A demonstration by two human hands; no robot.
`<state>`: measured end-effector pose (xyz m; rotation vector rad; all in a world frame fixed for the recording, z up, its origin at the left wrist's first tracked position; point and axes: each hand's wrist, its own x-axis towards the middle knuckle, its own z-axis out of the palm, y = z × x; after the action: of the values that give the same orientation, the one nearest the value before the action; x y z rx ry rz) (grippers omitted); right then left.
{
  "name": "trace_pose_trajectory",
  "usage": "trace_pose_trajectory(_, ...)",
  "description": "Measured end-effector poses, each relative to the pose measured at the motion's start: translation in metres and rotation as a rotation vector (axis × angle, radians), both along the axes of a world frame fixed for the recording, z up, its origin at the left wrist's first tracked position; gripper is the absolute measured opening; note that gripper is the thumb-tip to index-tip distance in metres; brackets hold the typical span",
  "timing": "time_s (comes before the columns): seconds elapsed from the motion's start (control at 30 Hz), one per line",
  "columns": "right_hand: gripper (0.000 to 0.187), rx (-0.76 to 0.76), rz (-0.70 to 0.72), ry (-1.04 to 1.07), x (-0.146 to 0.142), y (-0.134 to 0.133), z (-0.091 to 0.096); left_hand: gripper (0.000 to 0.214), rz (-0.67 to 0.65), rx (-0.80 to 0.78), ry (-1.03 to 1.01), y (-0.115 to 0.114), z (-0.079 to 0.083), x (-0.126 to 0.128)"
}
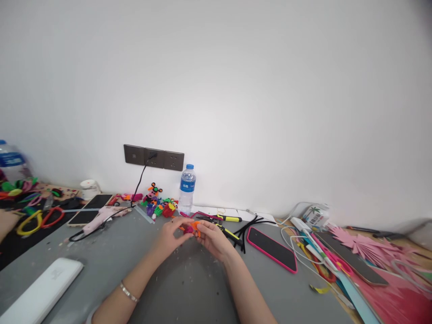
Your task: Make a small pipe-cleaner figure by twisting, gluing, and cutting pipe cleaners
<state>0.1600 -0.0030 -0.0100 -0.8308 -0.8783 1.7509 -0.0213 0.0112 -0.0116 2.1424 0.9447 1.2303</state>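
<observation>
Over the middle of the grey mat, my left hand (169, 237) and my right hand (214, 239) come together around a small orange and magenta fuzzy pipe-cleaner piece (196, 227). Fingers of both hands are pinched on it, and they hide part of its shape. Just beyond my fingers lie yellow-and-black pliers (231, 234), partly behind my right hand. Beside them several black pipe cleaners (248, 229) spread out. Small colourful pipe-cleaner figures (161, 206) are grouped behind my left hand, next to an upright water bottle (187, 189).
A pink glue gun (97, 219) with its black cord lies left, near a phone (90, 210) and scissors (52, 218). A white power bank (43, 288) is at front left. Rightward are a pink-edged phone (272, 249), white cables and pink folded paper (361, 243). The wall stands behind.
</observation>
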Motion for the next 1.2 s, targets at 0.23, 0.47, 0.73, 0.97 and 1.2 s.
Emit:
trace_pose_trajectory(0.23,0.029,-0.022,0.114,-0.002,-0.005,-0.003,0.001,0.019,-0.024,0.105,-0.022,0.002,-0.004,-0.001)
trace_pose_trajectory(0.47,0.03,0.055,0.142,-0.18,0.008,-0.004,0.006,0.025,0.088,-0.029,0.011,0.004,-0.006,-0.003)
trace_pose_trajectory(0.73,0.03,0.168,0.339,-0.681,0.022,-0.004,0.0,0.024,0.13,-0.195,0.045,0.003,0.004,-0.003)
trace_pose_trajectory(0.97,0.025,0.492,-0.177,-0.956,0.021,-0.002,0.012,0.033,0.079,-0.269,0.092,-0.002,0.007,-0.001)
trace_pose_trajectory(1.2,0.012,0.539,-0.064,-0.83,-0.004,-0.008,0.008,0.044,-0.055,-0.328,0.028,-0.004,-0.002,0.001)
